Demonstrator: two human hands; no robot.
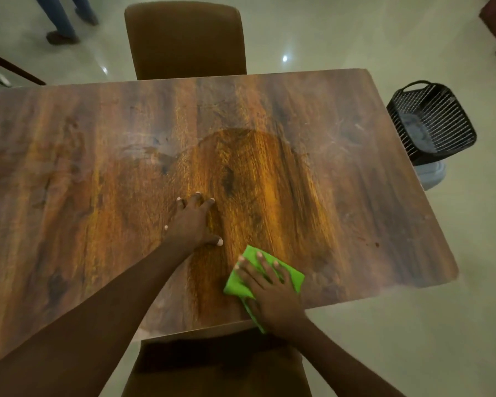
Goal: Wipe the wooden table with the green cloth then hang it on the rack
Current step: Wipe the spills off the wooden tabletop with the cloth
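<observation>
The wooden table (83,173) fills most of the view, its top streaked brown and orange. A folded green cloth (291,272) lies near the table's front edge, right of centre. My right hand (269,290) presses flat on the cloth with fingers spread and straight. My left hand (193,223) rests flat on the bare wood just left of the cloth, fingers spread. No rack is in view.
A brown chair (185,41) stands at the table's far side and another (218,368) at the near side below my arms. A black plastic basket (433,121) sits on the floor right of the table. A person's legs (63,21) stand at top left.
</observation>
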